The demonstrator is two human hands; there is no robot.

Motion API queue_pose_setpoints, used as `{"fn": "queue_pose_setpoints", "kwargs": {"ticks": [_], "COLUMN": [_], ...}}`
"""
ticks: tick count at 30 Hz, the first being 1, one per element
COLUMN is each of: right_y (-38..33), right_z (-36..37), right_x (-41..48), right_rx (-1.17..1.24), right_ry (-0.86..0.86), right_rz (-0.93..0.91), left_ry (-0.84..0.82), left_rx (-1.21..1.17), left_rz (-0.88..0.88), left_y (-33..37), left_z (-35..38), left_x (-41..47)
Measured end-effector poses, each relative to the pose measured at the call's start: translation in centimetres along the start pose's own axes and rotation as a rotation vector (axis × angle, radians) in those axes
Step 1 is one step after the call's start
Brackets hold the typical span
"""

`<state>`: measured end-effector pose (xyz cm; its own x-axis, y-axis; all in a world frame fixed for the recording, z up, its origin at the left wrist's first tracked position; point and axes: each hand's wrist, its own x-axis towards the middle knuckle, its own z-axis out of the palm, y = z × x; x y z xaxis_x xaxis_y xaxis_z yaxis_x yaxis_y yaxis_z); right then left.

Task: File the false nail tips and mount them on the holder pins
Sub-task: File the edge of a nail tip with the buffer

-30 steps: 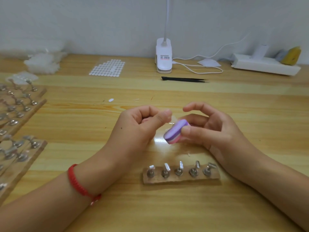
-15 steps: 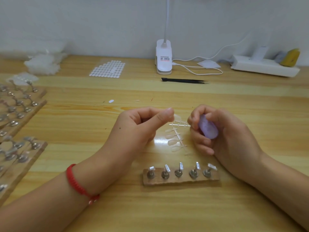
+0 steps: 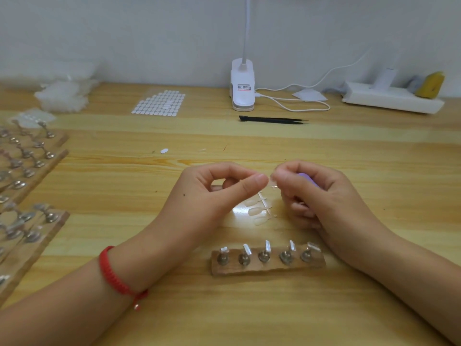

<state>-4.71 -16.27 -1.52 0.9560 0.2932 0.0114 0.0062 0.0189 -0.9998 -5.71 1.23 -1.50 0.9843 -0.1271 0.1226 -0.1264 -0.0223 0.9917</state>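
Note:
A clear strip of false nail tips (image 3: pixel 260 208) hangs between my hands above the wooden table (image 3: pixel 374 158). My left hand (image 3: pixel 214 196) pinches its top end between thumb and forefinger. My right hand (image 3: pixel 314 196) has the purple nail file (image 3: pixel 308 178) tucked in its palm, and its fingertips touch the top of the strip beside my left thumb. In front of my hands lies a small wooden holder (image 3: pixel 268 262) with several metal pins, each topped with a white pad.
More pin holders (image 3: pixel 27 176) lie at the left edge. At the back are a sheet of white adhesive dots (image 3: pixel 159 102), a pile of clear tips (image 3: pixel 63 96), a clip lamp base (image 3: pixel 243 86), black tweezers (image 3: pixel 273 119) and a power strip (image 3: pixel 391 99).
My right hand turned the purple file from beside my left thumb into its palm. Its fingertips then rose to the top of the strip, next to my left thumb.

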Motion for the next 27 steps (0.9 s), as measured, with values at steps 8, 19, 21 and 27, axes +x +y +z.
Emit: {"fn": "queue_pose_setpoints", "kwargs": {"ticks": [8, 19, 21, 27], "right_y": [0.35, 0.45, 0.33, 0.03], "right_z": [-0.50, -0.48, -0.41, -0.25], "right_x": [0.39, 0.10, 0.00, -0.07], "right_rx": [0.270, 0.181, 0.174, 0.247], "right_ry": [-0.087, -0.006, -0.028, 0.010], "right_rz": [-0.021, -0.051, -0.056, -0.026], "left_ry": [0.048, 0.055, 0.028, 0.003], "left_rx": [-0.073, -0.084, -0.026, 0.020], "left_rz": [-0.049, -0.019, 0.012, 0.027], "left_y": [-0.25, -0.17, -0.05, -0.01], "left_z": [-0.58, -0.30, -0.15, 0.07], "left_x": [0.44, 0.42, 0.24, 0.00]}}
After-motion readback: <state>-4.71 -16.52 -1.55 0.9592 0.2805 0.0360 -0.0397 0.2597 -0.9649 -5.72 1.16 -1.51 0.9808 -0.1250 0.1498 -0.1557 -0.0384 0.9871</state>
